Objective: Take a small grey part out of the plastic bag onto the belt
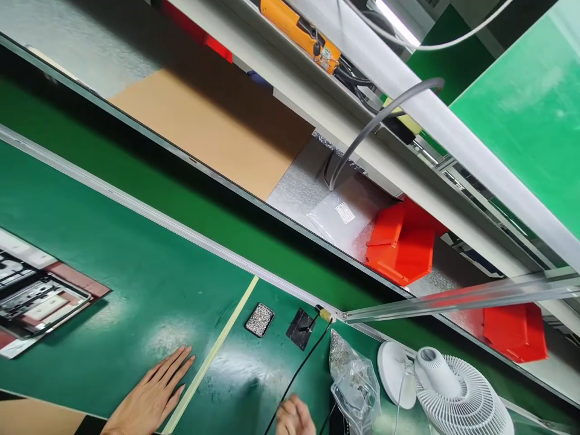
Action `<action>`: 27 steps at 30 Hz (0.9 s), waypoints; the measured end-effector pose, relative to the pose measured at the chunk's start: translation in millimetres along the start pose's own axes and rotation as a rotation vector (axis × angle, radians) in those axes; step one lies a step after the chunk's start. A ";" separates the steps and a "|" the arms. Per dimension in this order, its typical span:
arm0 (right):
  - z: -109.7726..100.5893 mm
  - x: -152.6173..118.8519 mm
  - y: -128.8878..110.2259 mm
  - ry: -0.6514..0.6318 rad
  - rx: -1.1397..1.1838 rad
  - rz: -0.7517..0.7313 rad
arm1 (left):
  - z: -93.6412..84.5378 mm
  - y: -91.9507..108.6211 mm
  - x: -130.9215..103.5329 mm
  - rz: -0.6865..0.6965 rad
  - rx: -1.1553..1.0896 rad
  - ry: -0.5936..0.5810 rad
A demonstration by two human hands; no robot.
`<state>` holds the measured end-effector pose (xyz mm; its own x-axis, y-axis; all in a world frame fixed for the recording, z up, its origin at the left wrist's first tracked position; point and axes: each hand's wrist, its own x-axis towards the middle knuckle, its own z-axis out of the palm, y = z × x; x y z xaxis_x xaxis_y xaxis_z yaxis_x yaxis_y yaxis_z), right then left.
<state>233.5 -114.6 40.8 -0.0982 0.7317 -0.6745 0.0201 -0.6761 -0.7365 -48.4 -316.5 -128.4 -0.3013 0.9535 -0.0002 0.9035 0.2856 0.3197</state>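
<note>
My left hand (151,396) lies flat on the green mat, fingers stretched out and slightly apart, holding nothing, its fingertips beside a pale tape line (217,350). My right hand (294,418) shows only partly at the bottom edge, fingers curled; a black cable (301,365) runs right past it, and I cannot tell whether it grips the cable. A small speckled tray of tiny parts (260,319) and a black square plate (300,328) lie beyond the hands. A partly dismantled device (36,296) rests at the left edge.
A crumpled clear plastic bag (353,380) and a white desk fan (453,389) stand to the right. Behind the metal rail are a cardboard sheet (217,127), red bins (403,241) and an orange tool (299,30) overhead with a grey hose.
</note>
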 end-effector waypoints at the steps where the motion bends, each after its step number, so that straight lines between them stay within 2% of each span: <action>1: 24.2 10.0 6.8 -0.015 0.036 0.025 | -1.0 0.4 -0.1 0.002 0.008 -0.011; 5: 107.4 75.2 14.5 -0.009 0.172 0.016 | -2.4 1.0 -0.3 0.019 0.013 -0.019; 7: 133.2 112.8 14.2 0.045 0.205 -0.042 | -0.8 -0.2 -1.4 0.029 0.007 -0.024; 9: 147.4 144.5 16.8 0.123 0.195 -0.108 | 0.8 -1.8 -2.8 0.034 0.009 -0.041; 11: 152.8 166.1 23.5 0.198 0.139 -0.170 | 0.6 -2.2 -3.4 0.036 0.012 -0.050; 14: 152.8 179.1 38.0 0.269 -0.024 -0.256 | -3.2 -0.1 -2.2 0.024 0.009 -0.086; 19: 153.7 173.4 54.3 0.334 -0.370 -0.366 | -0.8 1.5 -2.8 -0.012 -0.088 -0.077; 24: 158.3 166.6 53.1 0.373 -0.655 -0.466 | 12.5 -6.7 -5.1 0.011 -0.138 -0.155; 27: 156.6 162.4 50.1 0.339 -0.785 -0.512 | 11.2 -7.2 -3.6 0.028 -0.126 -0.215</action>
<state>62.7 -43.1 -97.5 0.0080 0.9879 -0.1548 0.7191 -0.1133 -0.6856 -50.3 -320.9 -141.3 -0.1929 0.9632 -0.1873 0.8614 0.2576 0.4378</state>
